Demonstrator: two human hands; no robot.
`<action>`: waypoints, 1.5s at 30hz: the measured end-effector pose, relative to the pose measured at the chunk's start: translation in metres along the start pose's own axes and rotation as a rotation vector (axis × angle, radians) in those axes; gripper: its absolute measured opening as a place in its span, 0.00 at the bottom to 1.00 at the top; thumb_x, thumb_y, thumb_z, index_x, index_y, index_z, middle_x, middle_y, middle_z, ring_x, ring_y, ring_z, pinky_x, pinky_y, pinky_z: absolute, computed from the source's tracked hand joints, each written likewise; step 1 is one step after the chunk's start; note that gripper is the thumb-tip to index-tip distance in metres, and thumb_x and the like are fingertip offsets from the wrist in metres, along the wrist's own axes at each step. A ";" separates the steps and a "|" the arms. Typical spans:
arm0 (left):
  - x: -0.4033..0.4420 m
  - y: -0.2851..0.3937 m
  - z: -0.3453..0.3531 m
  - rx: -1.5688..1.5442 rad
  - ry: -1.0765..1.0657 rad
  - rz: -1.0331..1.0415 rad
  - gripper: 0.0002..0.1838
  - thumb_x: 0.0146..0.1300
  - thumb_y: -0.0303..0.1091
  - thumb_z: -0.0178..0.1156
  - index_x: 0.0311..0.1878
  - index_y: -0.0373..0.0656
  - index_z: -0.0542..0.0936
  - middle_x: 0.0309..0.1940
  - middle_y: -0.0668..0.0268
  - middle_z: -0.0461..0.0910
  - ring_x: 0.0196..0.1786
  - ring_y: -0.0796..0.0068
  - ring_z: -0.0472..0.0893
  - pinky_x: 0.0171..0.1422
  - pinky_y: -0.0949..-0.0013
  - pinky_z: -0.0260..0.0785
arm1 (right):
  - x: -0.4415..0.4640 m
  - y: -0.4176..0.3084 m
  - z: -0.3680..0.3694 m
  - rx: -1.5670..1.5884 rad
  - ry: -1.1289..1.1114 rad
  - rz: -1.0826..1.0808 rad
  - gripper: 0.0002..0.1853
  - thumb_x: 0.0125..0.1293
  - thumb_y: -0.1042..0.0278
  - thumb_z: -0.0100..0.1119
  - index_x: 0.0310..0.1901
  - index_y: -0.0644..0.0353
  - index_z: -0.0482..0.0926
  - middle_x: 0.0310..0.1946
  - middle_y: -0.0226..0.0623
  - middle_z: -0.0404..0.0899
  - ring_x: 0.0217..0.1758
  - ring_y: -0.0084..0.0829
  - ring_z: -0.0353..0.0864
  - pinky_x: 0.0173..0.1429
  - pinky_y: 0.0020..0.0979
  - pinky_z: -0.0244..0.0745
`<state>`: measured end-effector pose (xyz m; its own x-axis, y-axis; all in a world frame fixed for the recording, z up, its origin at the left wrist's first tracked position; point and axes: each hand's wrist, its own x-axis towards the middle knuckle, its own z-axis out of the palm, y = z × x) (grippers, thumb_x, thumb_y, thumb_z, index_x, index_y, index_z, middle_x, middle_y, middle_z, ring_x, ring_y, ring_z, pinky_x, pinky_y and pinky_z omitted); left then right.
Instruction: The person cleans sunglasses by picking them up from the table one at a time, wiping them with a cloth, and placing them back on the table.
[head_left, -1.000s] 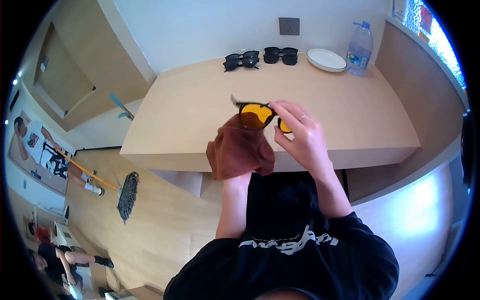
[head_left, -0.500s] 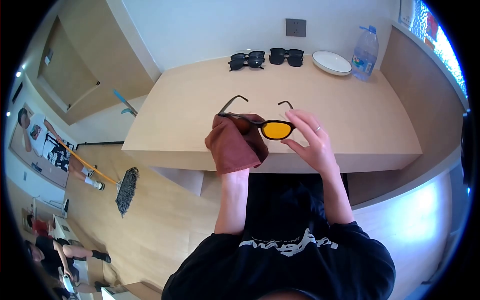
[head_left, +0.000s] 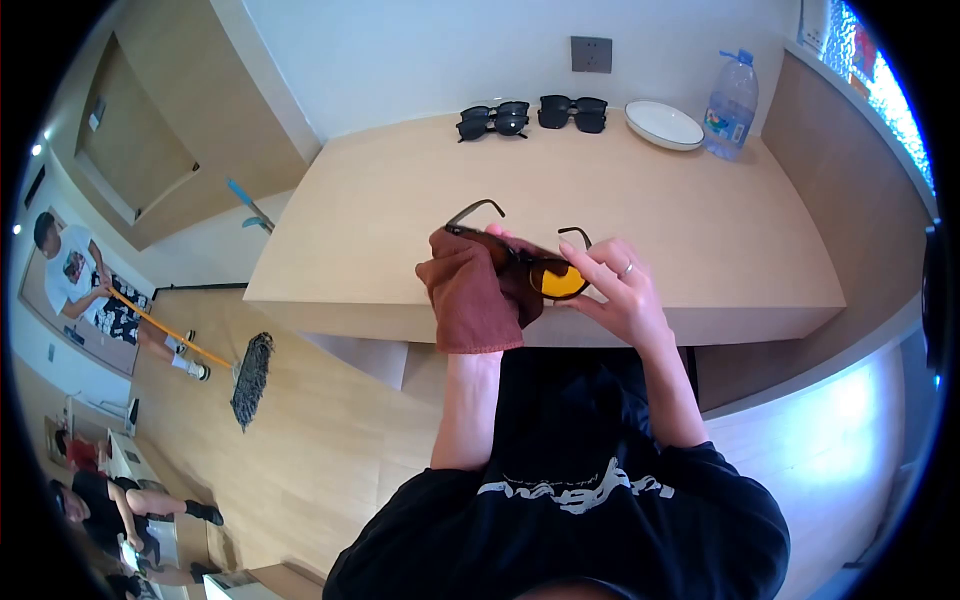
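A pair of black-framed glasses with yellow lenses (head_left: 560, 281) is held up over the front edge of the desk, its temple arms unfolded and pointing away from me. Wrapped about the lens on the left is a reddish-brown cloth (head_left: 468, 300). My left hand (head_left: 494, 230) is mostly hidden beneath that cloth, closed on it against the frame, with a fingertip showing behind the glasses. At the other end, my right hand (head_left: 625, 293), with a ring on one finger, pinches the frame near the right hinge. Part of the cloth shows behind the yellow lens.
Several dark sunglasses (head_left: 573, 114) lie at the back of the desk (head_left: 370, 215). Beside them are a white plate (head_left: 664, 126) and a large plastic bottle (head_left: 731, 107). On the left, a person (head_left: 85, 275) holds a mop (head_left: 253, 382); other people are lower left.
The glasses have tilted and shifted slightly right and down. Cloth now reaches behind part of the right lens. My right hand has turned a little. The person with the mop has lowered a raised arm.
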<state>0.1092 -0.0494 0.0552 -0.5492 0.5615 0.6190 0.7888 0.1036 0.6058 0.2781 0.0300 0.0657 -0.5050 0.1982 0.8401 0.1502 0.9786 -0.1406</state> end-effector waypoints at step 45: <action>0.014 -0.006 -0.005 -0.828 -0.378 0.007 0.19 0.63 0.31 0.66 0.54 0.40 0.71 0.53 0.65 0.78 0.54 0.76 0.77 0.62 0.68 0.69 | 0.013 -0.008 0.011 0.109 0.124 0.105 0.35 0.43 0.65 0.80 0.58 0.60 0.80 0.25 0.34 0.71 0.28 0.32 0.73 0.33 0.33 0.72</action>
<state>0.0957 -0.0468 0.0628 -0.3029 0.8066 0.5076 0.2617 -0.4418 0.8581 0.2608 0.0252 0.0723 -0.3814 0.2978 0.8751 0.1004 0.9544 -0.2811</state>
